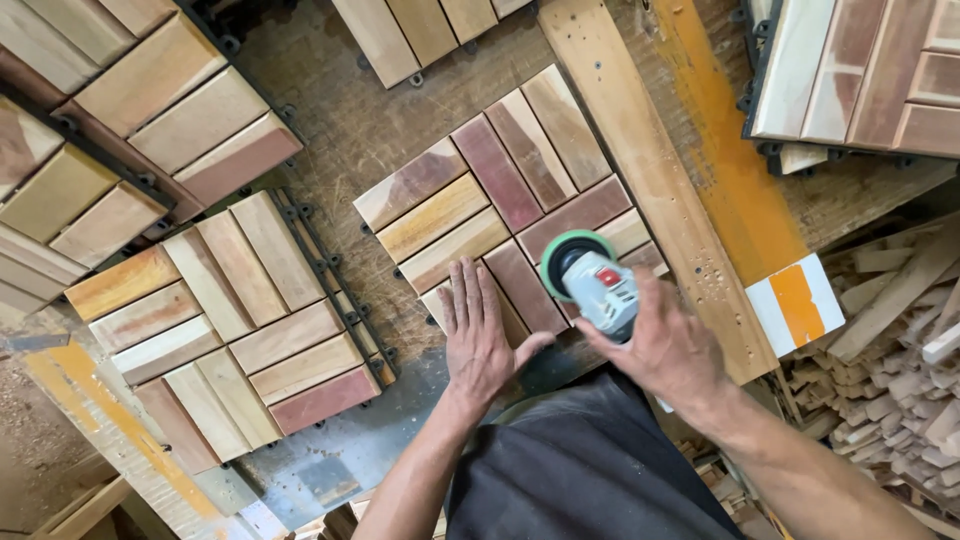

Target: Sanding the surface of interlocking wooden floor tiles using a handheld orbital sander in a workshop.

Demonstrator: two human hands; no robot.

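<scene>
Two hands busy: left hand [478, 335] flat, pinning the wooden tile [505, 215] near the workbench [340, 130] front edge, right hand [665, 345] gripping the sander [592, 280].

sander [590, 275] on tile [500, 205], plank [650, 180] right, stack [230, 310] left.

The only label in view is a small red rectangular patch [607, 277] on the top of the grey body of the hand-held sander [597, 283], just beside the green disc at its head, above the middle of the wooden tile. It carries pale marks too small to make out. There are no packages, signs or screens on the bench or among the stacked wooden tiles around it.
</scene>
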